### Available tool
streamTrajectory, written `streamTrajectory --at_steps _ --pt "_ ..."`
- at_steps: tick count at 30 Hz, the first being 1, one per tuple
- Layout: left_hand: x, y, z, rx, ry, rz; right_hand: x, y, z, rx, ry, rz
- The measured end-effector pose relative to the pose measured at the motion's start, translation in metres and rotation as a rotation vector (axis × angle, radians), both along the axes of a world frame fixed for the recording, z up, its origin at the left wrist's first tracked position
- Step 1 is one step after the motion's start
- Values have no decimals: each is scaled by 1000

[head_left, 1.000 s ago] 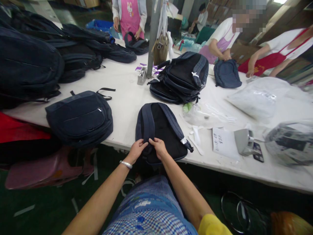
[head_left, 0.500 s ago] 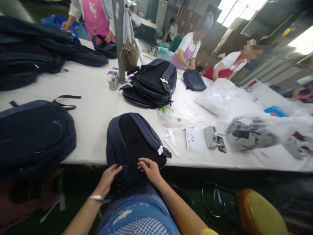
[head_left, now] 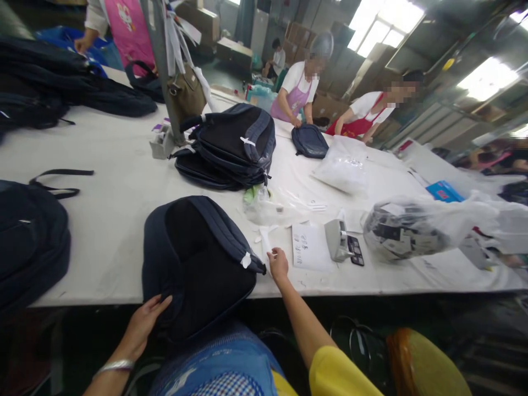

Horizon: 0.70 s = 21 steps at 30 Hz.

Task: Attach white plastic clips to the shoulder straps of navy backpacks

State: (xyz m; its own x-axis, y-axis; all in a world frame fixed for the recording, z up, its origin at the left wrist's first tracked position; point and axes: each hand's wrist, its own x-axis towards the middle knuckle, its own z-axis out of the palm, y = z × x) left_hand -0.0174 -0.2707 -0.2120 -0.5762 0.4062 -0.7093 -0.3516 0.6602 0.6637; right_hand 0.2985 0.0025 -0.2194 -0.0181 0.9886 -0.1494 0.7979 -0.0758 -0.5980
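A dark navy backpack point(head_left: 206, 269) lies on the near table edge against my body, its black back panel and shoulder straps facing up. A small white tie point(head_left: 246, 260) sits on one strap. My left hand point(head_left: 142, 322) pinches the backpack's lower left side between thumb and fingers. To the right of the bag, my right hand point(head_left: 278, 265) is at a thin white strip point(head_left: 265, 242) on the table, its thumb and fingertips closed on the strip's near end. The fingertips are small in view.
Stacked backpacks point(head_left: 231, 146) stand ahead by a metal post point(head_left: 163, 71). Another backpack point(head_left: 31, 236) lies at left. At right are a handwritten sheet point(head_left: 311, 247), a tape dispenser point(head_left: 336, 240) and a plastic bag of tags point(head_left: 404, 228). Co-workers stand across the table; a stool point(head_left: 424, 363) is below.
My right hand has left the backpack's back panel and reached right to the white strips. My left hand stays on the backpack. The view has turned rightward.
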Motion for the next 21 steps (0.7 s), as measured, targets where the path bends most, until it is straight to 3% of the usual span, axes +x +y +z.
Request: streamTrajectory --at_steps 5,11,17,21 --pt "10 6 10 -53 0 18 -7 36 -5 -64 -80 32" --pt "18 10 22 -60 -8 116 -2 55 0 -119 -58 119" --pt "14 9 22 -40 3 85 6 61 34 -48 98 221" --pt "16 8 28 31 66 94 -20 27 61 -117 503 315"
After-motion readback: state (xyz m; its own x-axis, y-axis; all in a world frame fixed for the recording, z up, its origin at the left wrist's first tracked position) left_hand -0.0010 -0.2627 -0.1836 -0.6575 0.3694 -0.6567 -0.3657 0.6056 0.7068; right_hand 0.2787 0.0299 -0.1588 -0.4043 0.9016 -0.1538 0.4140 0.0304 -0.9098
